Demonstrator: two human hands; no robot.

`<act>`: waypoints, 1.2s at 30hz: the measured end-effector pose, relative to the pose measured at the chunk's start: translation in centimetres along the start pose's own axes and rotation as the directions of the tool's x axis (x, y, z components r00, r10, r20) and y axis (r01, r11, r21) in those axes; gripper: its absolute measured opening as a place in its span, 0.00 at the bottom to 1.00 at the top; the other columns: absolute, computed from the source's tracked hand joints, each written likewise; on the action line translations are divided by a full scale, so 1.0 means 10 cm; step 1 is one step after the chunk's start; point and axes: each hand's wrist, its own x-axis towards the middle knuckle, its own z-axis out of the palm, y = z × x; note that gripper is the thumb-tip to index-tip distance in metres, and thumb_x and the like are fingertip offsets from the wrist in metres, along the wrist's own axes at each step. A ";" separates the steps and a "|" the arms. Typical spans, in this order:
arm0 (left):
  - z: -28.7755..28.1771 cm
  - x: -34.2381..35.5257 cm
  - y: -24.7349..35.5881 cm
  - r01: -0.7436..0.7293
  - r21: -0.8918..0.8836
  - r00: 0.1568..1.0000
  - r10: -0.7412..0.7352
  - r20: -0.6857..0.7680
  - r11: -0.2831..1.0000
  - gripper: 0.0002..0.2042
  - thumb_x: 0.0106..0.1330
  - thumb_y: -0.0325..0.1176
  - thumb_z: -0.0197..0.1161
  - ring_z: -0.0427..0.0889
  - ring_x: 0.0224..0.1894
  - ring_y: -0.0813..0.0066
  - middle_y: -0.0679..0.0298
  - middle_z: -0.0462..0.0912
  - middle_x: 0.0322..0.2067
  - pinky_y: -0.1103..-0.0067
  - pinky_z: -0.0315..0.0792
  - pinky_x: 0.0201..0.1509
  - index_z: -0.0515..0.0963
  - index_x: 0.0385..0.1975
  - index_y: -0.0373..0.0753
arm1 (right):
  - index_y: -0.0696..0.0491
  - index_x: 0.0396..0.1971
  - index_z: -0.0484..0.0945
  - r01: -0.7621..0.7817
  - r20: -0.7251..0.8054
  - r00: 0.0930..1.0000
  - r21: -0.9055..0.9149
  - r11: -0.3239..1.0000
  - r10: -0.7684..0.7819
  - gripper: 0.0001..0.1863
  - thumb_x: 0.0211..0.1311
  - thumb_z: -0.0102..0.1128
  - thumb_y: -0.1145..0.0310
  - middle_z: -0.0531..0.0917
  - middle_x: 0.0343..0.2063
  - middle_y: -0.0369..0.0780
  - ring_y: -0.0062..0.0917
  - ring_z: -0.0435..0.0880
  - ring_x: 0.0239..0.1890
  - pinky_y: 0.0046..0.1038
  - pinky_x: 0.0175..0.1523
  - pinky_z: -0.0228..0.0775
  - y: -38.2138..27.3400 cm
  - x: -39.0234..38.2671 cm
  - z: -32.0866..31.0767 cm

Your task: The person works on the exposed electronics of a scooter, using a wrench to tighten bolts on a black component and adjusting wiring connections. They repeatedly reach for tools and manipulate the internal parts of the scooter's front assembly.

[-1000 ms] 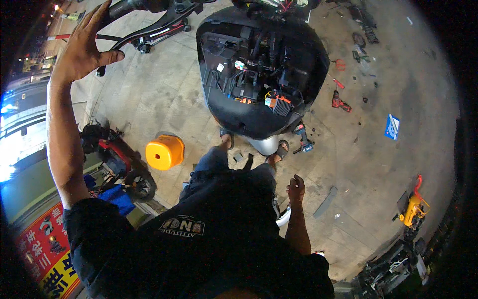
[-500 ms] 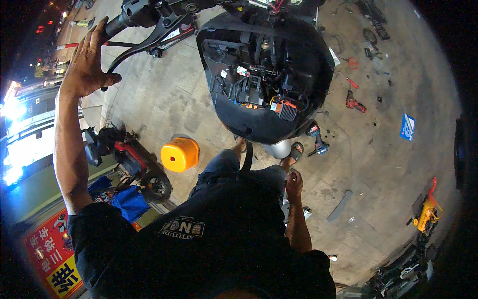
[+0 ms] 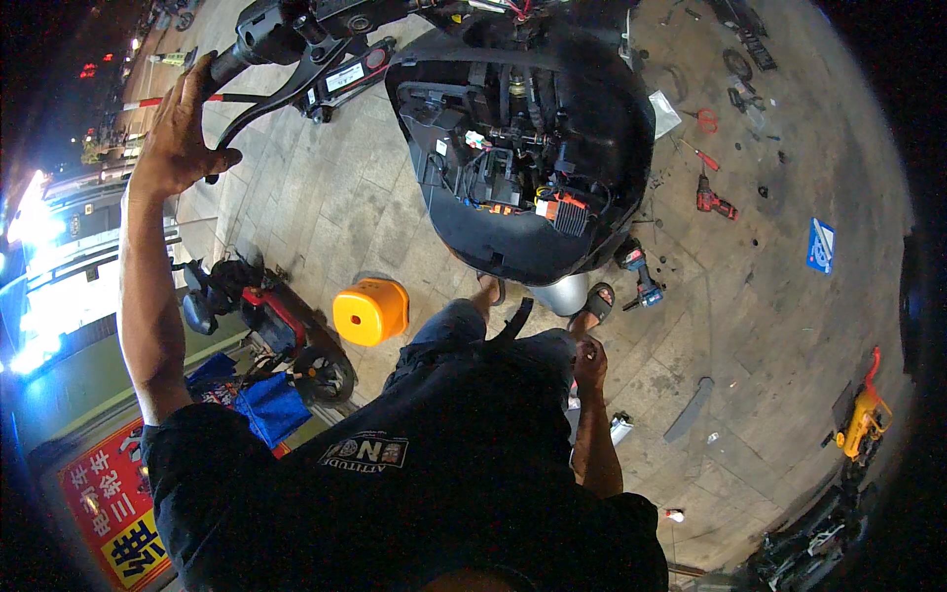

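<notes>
My left hand (image 3: pixel 178 138) rests against the end of a black handlebar grip (image 3: pixel 229 67), fingers stretched out and thumb apart by the brake lever (image 3: pixel 258 111). The handlebar belongs to a scooter whose black body (image 3: pixel 493 245) stands in front of me with its top uncovered. Wires, connectors and a finned orange-and-grey part (image 3: pixel 566 213) show inside. My right hand (image 3: pixel 590 363) hangs low beside my right thigh, fingers curled together. Whatever lies between them, if anything, is too small to make out.
A yellow stool (image 3: pixel 371 311) stands left of my legs, near a parked red-and-black two-wheeler (image 3: pixel 278 326). On the floor to the right lie a blue-and-black power drill (image 3: pixel 641 276), a red one (image 3: pixel 714 199), a screwdriver (image 3: pixel 704 158) and a yellow tool (image 3: pixel 864 424).
My view has shifted slightly, so the stool and floor tools sit farther right. The dark strap at my waist now tilts rightward. Both hands keep nearly the same pose.
</notes>
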 end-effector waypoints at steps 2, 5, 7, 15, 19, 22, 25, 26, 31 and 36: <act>-0.01 0.00 0.01 0.014 -0.016 1.000 -0.014 0.012 1.000 0.55 0.30 0.28 0.77 0.67 0.59 0.51 0.53 0.68 0.56 0.67 0.63 0.64 0.52 0.66 0.43 | 0.57 0.45 0.74 0.002 -0.002 1.000 0.024 1.000 -0.002 0.13 0.62 0.56 0.68 0.78 0.30 0.38 0.21 0.78 0.23 0.23 0.28 0.73 0.00 -0.01 0.01; -0.01 -0.01 0.03 0.036 -0.015 0.999 -0.035 0.023 0.999 0.56 0.30 0.29 0.78 0.66 0.60 0.51 0.53 0.67 0.57 0.67 0.63 0.64 0.52 0.66 0.43 | 0.57 0.45 0.74 0.025 -0.002 1.000 0.063 0.998 -0.025 0.13 0.63 0.56 0.68 0.78 0.32 0.39 0.21 0.78 0.26 0.23 0.29 0.73 -0.01 -0.02 0.02; -0.01 0.00 0.03 0.035 -0.004 0.999 -0.035 0.018 0.999 0.56 0.30 0.30 0.78 0.66 0.60 0.51 0.54 0.67 0.57 0.67 0.63 0.64 0.52 0.66 0.44 | 0.58 0.45 0.74 0.054 0.004 0.999 0.073 0.996 -0.055 0.14 0.62 0.56 0.68 0.79 0.34 0.40 0.23 0.79 0.29 0.25 0.32 0.73 -0.03 -0.03 0.02; -0.03 0.00 0.09 0.081 0.011 0.996 -0.081 0.037 0.997 0.55 0.30 0.29 0.78 0.66 0.60 0.51 0.54 0.68 0.57 0.66 0.62 0.65 0.53 0.66 0.43 | 0.60 0.44 0.75 0.097 0.016 0.995 -0.112 0.989 -0.095 0.15 0.61 0.58 0.67 0.80 0.37 0.44 0.29 0.79 0.38 0.29 0.43 0.72 -0.08 -0.05 0.00; -0.04 0.01 0.11 0.058 0.018 0.998 -0.058 0.024 0.998 0.55 0.30 0.29 0.78 0.66 0.60 0.51 0.54 0.68 0.57 0.66 0.62 0.65 0.53 0.65 0.42 | 0.61 0.44 0.75 0.107 -0.003 0.994 -0.092 0.990 -0.108 0.14 0.61 0.57 0.68 0.80 0.38 0.45 0.29 0.79 0.39 0.29 0.43 0.72 -0.04 -0.06 0.02; -0.04 0.01 0.11 0.067 0.027 0.997 -0.068 0.029 0.997 0.56 0.29 0.30 0.78 0.66 0.60 0.51 0.54 0.68 0.57 0.66 0.61 0.66 0.53 0.66 0.43 | 0.61 0.43 0.75 0.123 0.000 0.992 -0.057 0.991 -0.123 0.14 0.61 0.57 0.69 0.81 0.38 0.45 0.29 0.80 0.39 0.29 0.43 0.73 -0.05 -0.06 0.02; -0.04 0.01 0.11 0.072 0.040 0.997 -0.073 0.031 0.997 0.56 0.29 0.31 0.79 0.65 0.60 0.50 0.54 0.68 0.57 0.66 0.61 0.66 0.53 0.66 0.43 | 0.60 0.43 0.75 0.146 0.016 0.989 0.010 0.989 -0.146 0.14 0.61 0.58 0.68 0.81 0.36 0.45 0.28 0.80 0.39 0.29 0.42 0.73 -0.12 -0.08 0.01; -0.04 0.01 0.11 0.069 0.045 0.997 -0.070 0.032 0.997 0.57 0.28 0.31 0.79 0.65 0.60 0.50 0.54 0.68 0.57 0.66 0.61 0.66 0.52 0.66 0.43 | 0.60 0.42 0.75 0.131 0.017 0.991 0.001 0.991 -0.131 0.14 0.61 0.58 0.68 0.81 0.36 0.45 0.28 0.80 0.39 0.29 0.42 0.73 -0.15 -0.09 0.01; -0.03 0.01 0.10 0.056 -0.010 0.998 -0.055 0.030 0.998 0.58 0.27 0.33 0.80 0.65 0.61 0.50 0.54 0.68 0.57 0.66 0.61 0.66 0.52 0.66 0.43 | 0.60 0.41 0.75 0.108 0.031 0.994 -0.021 0.994 -0.107 0.13 0.60 0.57 0.67 0.81 0.34 0.44 0.29 0.80 0.37 0.30 0.43 0.72 -0.21 -0.10 0.01; -0.01 0.01 0.06 0.037 -0.015 0.999 -0.036 0.023 0.999 0.58 0.27 0.33 0.80 0.65 0.60 0.50 0.54 0.68 0.57 0.66 0.61 0.66 0.52 0.66 0.44 | 0.60 0.40 0.75 0.205 -0.011 0.978 -0.087 0.975 -0.207 0.14 0.59 0.57 0.66 0.81 0.33 0.44 0.31 0.79 0.37 0.31 0.44 0.71 0.09 0.01 0.06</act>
